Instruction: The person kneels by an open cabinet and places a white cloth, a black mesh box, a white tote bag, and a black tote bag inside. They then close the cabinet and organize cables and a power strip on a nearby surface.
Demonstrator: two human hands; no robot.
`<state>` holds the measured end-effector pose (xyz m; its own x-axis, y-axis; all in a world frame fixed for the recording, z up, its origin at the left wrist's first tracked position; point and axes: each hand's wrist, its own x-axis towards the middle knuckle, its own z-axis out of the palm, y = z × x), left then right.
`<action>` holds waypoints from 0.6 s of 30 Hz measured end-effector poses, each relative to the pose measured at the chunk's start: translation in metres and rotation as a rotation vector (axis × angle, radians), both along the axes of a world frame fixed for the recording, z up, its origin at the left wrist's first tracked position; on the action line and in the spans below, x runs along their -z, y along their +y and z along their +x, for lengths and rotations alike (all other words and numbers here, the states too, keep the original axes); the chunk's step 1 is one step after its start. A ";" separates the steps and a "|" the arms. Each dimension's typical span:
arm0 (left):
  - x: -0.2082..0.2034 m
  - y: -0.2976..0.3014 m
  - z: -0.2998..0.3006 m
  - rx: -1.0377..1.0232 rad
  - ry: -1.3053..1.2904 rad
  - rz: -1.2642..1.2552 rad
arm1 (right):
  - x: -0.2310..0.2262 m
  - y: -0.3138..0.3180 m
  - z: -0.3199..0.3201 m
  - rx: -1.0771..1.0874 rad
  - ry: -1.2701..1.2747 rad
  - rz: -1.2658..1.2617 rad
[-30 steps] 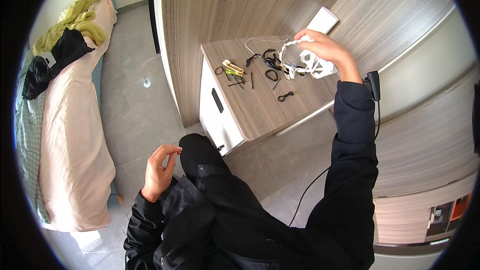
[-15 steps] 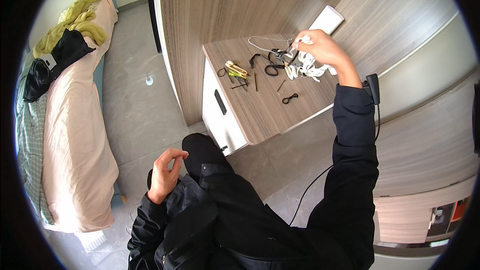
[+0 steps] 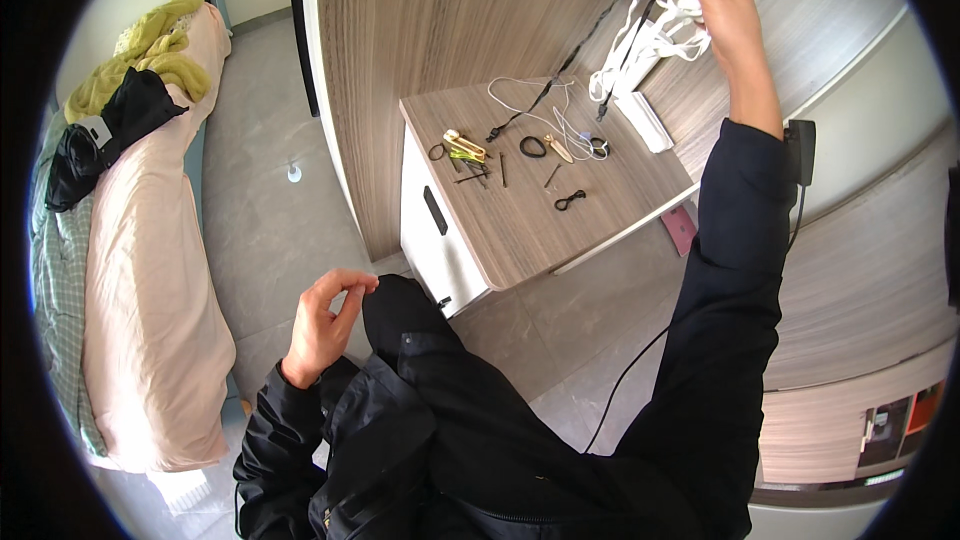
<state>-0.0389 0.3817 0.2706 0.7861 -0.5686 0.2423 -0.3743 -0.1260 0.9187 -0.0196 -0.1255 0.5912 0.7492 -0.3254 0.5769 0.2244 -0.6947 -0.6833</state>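
My right hand (image 3: 738,15) is raised above the desktop at the back right, fingers closed on a tangled bundle of cords. White flat cords (image 3: 655,45) droop from it in loops. A long black cord (image 3: 573,58) slants down left from the bundle, its end at the desktop, and another black strand hangs beside the white ones. My left hand (image 3: 320,325) is held near my knee, thumb and fingertips pinched together with nothing visible in them. Beneath the bundle lie a thin white cable (image 3: 520,108), a black hair tie (image 3: 532,147) and a small tan piece (image 3: 557,147).
Toward the desktop's (image 3: 520,240) left are yellow and gold hair clips (image 3: 463,146) and dark hairpins (image 3: 503,170). A twisted black band (image 3: 570,201) lies nearer me. A white box (image 3: 645,122) stands at the right. The bed (image 3: 155,290) is far left; a black cable (image 3: 625,375) hangs beside my right arm.
My right hand has lifted the cord bundle up and to the right, off the desktop. The hair tie, thin white cable and tan piece now show where it lay. My left hand has barely moved.
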 end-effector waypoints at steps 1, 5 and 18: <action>-0.009 -0.004 0.002 0.009 -0.016 -0.001 | -0.006 0.003 0.002 0.008 -0.020 -0.010; -0.055 -0.023 0.019 0.058 -0.097 -0.048 | -0.032 0.020 0.005 -0.104 -0.146 0.047; -0.162 -0.186 0.068 0.182 -0.270 -0.012 | -0.098 0.121 -0.009 -0.265 -0.278 -0.014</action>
